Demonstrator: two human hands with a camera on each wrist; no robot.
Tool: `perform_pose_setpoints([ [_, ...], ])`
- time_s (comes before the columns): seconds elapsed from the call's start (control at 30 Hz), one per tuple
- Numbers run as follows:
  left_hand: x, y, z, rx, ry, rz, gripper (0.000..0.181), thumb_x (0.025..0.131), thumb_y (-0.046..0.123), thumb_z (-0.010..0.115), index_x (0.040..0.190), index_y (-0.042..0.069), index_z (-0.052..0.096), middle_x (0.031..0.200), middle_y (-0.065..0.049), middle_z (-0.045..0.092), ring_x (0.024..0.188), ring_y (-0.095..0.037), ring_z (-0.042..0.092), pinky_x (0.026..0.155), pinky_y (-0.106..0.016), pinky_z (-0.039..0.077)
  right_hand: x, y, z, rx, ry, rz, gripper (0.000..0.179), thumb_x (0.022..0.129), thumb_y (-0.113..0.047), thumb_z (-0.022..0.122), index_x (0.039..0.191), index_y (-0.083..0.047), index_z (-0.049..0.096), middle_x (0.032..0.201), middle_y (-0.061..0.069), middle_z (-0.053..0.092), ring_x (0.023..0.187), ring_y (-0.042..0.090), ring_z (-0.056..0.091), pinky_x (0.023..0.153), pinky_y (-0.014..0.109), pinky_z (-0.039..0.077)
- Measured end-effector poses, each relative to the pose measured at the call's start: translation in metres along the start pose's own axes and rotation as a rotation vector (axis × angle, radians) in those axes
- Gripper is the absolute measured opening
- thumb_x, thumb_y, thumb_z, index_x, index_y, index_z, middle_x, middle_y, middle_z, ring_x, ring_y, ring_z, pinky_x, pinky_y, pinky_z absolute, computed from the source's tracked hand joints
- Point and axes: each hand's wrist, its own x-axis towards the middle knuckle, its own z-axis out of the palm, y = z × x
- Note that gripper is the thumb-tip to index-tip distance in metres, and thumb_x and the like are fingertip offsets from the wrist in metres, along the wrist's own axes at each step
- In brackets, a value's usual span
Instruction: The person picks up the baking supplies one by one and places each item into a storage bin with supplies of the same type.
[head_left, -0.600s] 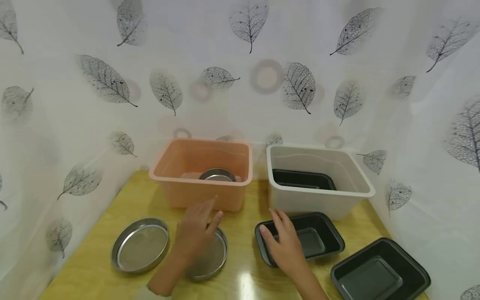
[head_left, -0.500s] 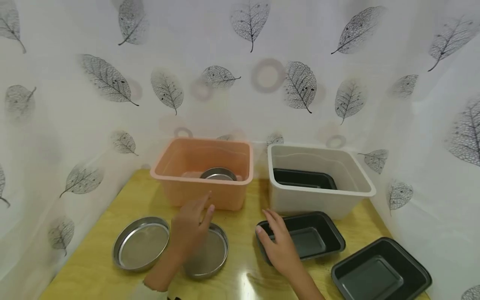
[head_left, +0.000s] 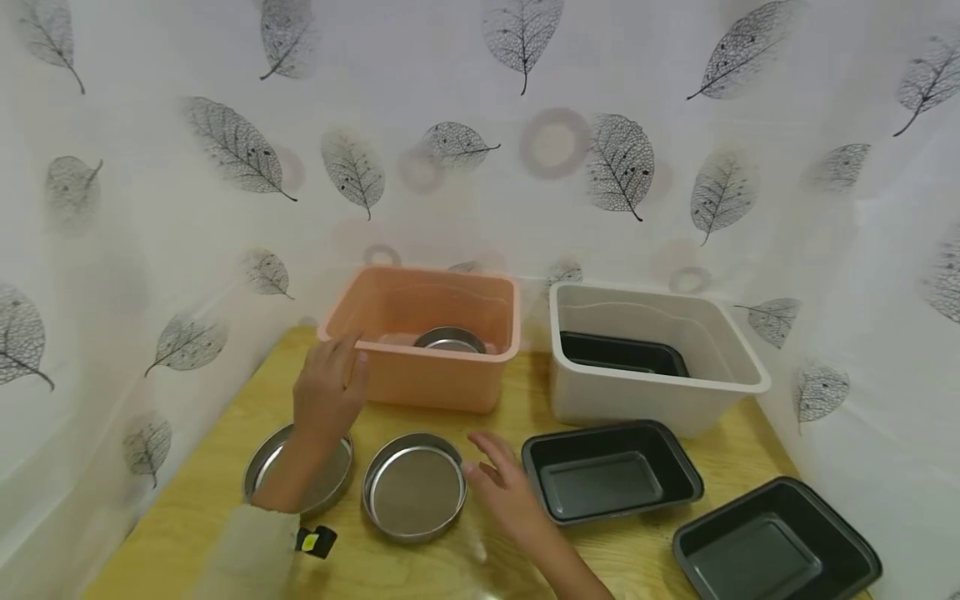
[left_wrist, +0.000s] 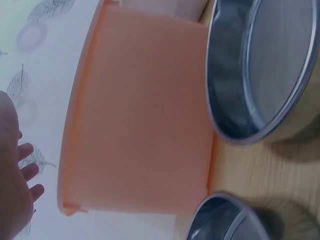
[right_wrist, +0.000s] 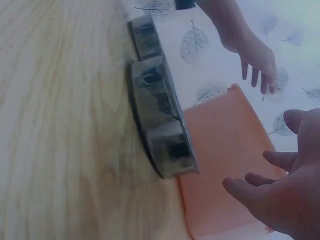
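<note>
Plainly, the worktop (head_left: 360, 575) carries an orange bin (head_left: 427, 383) and a white bin (head_left: 630, 404); before them lie pans (head_left: 600, 487) and tins (head_left: 416, 493). Left hand (head_left: 328, 392) and right hand (head_left: 507, 487) hover empty, fingers apart, seemingly pre-grasp; taking a tin calls for lowering them.

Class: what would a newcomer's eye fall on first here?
Probably the peach bin at the back left of the wooden table, with a round metal pan inside. Next, the white bin to its right, holding a black loaf pan. Behind both, a pale sheet bears dark leaf prints.
</note>
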Motion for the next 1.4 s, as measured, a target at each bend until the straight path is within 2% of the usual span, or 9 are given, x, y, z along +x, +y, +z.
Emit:
perform_pose_setpoints([
  [0.2,0.019,-0.026,-0.005,-0.069,-0.131,-0.136,0.043,0.103,0.028,0.048,0.142,0.012,0.057,0.142,-0.016,0.055,0.129,-0.042,0.048,0.093,-0.068,0.045,0.008,0.008,0.015,-0.057,-0.005,0.025,0.049,0.102,-0.026,0.061,0.144,-0.003,0.052,0.154,0.024,0.038,0.142,0.042,0.039,0.118,0.057,0.035],
  [0.4,0.029,-0.050,-0.004,-0.095,-0.220,-0.192,0.047,0.103,0.023,0.049,0.147,0.006,0.050,0.151,-0.022,0.043,0.137,-0.047,0.039,0.103,-0.071,0.038,0.014,0.019,0.022,-0.069,-0.009,0.084,0.052,0.101,-0.028,0.062,0.145,-0.003,0.052,0.156,0.026,0.036,0.142,0.044,0.039,0.118,0.057,0.035],
  [0.67,0.039,-0.078,0.004,-0.220,-0.324,-0.248,0.050,0.107,0.021,0.045,0.153,0.001,0.040,0.157,-0.029,0.032,0.144,-0.050,0.030,0.111,-0.069,0.033,0.018,0.039,0.024,-0.052,-0.024,0.107,0.050,0.100,-0.026,0.063,0.143,-0.003,0.054,0.150,0.021,0.049,0.137,0.038,0.048,0.113,0.052,0.043],
  [0.8,0.043,-0.086,0.003,-0.311,-0.382,-0.285,0.053,0.108,0.024,0.044,0.156,0.002,0.035,0.159,-0.027,0.031,0.146,-0.046,0.029,0.112,-0.065,0.037,0.020,0.043,0.025,-0.023,-0.067,0.116,0.052,0.101,-0.028,0.062,0.146,-0.004,0.052,0.150,0.019,0.051,0.139,0.037,0.047,0.115,0.051,0.041],
  [0.97,0.046,-0.090,-0.003,-0.349,-0.473,-0.359,0.058,0.109,0.036,0.041,0.160,0.012,0.029,0.164,-0.022,0.026,0.149,-0.047,0.024,0.118,-0.067,0.026,0.020,0.044,0.027,-0.027,-0.087,0.127,0.049,0.101,-0.028,0.062,0.144,-0.006,0.054,0.150,0.018,0.051,0.140,0.037,0.046,0.116,0.052,0.040],
  [1.03,0.048,-0.094,-0.003,-0.373,-0.487,-0.371,0.058,0.109,0.037,0.040,0.160,0.012,0.029,0.163,-0.022,0.027,0.144,-0.048,0.032,0.117,-0.066,0.028,0.020,0.045,0.027,-0.040,-0.089,0.129,0.048,0.101,-0.028,0.063,0.143,-0.006,0.056,0.150,0.019,0.051,0.139,0.037,0.047,0.115,0.052,0.042],
  [1.2,0.050,-0.101,-0.002,-0.494,-0.509,-0.386,0.056,0.110,0.032,0.039,0.161,0.012,0.026,0.164,-0.021,0.025,0.134,-0.044,0.046,0.107,-0.045,0.046,0.021,0.046,0.028,-0.056,-0.087,0.129,0.046,0.100,-0.025,0.064,0.142,-0.007,0.058,0.150,0.019,0.051,0.140,0.037,0.046,0.116,0.051,0.040],
  [1.3,0.051,-0.103,-0.001,-0.566,-0.524,-0.390,0.057,0.110,0.030,0.040,0.162,0.011,0.024,0.166,-0.019,0.020,0.139,-0.043,0.041,0.101,-0.023,0.049,0.022,0.047,0.027,-0.060,-0.081,0.111,0.045,0.098,-0.019,0.066,0.140,-0.005,0.059,0.148,0.019,0.053,0.141,0.037,0.045,0.117,0.051,0.037],
  [1.4,0.053,-0.104,0.001,-0.619,-0.537,-0.397,0.058,0.110,0.030,0.041,0.161,0.009,0.023,0.167,-0.019,0.017,0.142,-0.044,0.037,0.095,-0.011,0.048,0.023,0.047,0.026,-0.061,-0.077,0.100,0.044,0.097,-0.015,0.067,0.140,-0.006,0.060,0.148,0.019,0.053,0.142,0.036,0.045,0.118,0.052,0.036],
])
